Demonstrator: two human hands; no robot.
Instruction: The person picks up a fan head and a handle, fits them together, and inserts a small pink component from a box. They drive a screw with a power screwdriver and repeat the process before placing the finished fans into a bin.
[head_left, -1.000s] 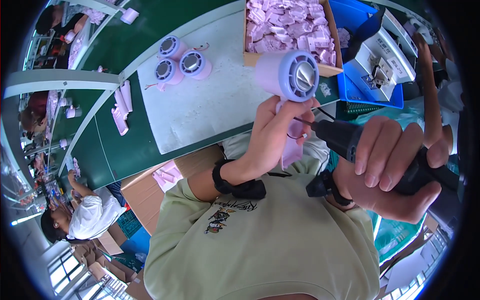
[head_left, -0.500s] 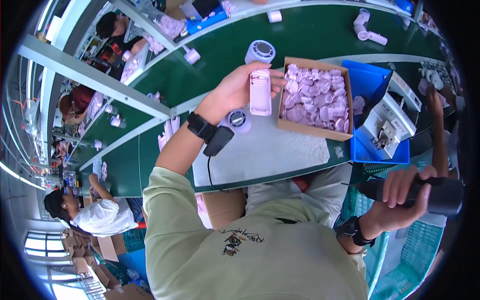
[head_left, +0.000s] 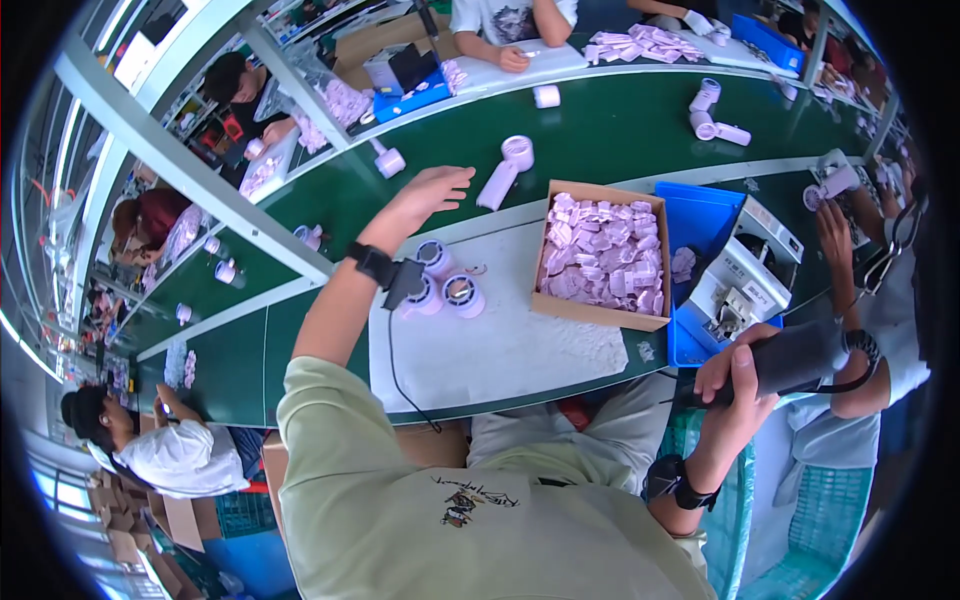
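Gone from my left hand [head_left: 432, 198], the fan [head_left: 505, 178] now lay on the belt [head_left: 610, 135]; that hand hung near it, empty, fingers loosely spread. My right hand [head_left: 738, 385] gripped the driver [head_left: 805, 357]. I judged one done, three heads [head_left: 464, 296] left.

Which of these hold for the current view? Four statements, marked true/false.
1. The right hand holds a black power tool. True.
2. The left hand holds the nearest pink handheld fan. False: the hand is empty; the fan lies on the green surface.
3. Three round fan heads sit on the white mat. True.
4. The cardboard box of pink parts is right of the blue bin. False: it is left.
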